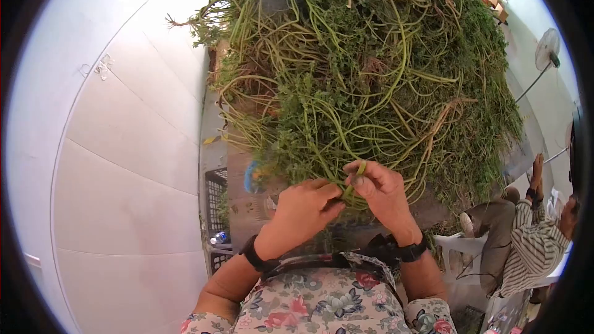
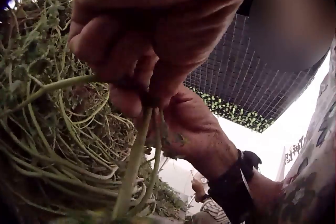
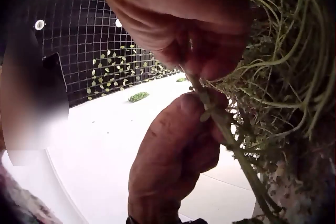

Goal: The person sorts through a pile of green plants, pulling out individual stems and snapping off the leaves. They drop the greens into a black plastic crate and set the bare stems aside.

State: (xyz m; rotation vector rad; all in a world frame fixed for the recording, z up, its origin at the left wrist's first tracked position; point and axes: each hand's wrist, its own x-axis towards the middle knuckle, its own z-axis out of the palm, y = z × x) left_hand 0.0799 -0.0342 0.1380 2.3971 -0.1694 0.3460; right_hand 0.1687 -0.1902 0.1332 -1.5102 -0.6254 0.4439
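Green stem (image 1: 354, 180) sits pinched between the curled fingers of my left hand (image 1: 304, 207) and my right hand (image 1: 380, 190), close to my floral shirt (image 1: 322, 300), at the near edge of the big pile of herbs (image 1: 371, 68) beyond.

My table (image 1: 244, 201) is a brown wooden top, nearly buried under a tall heap of green stems (image 1: 371, 74) piled directly on it. A blue and orange scrap (image 1: 252, 176) lies on the bare strip near the heap's edge.
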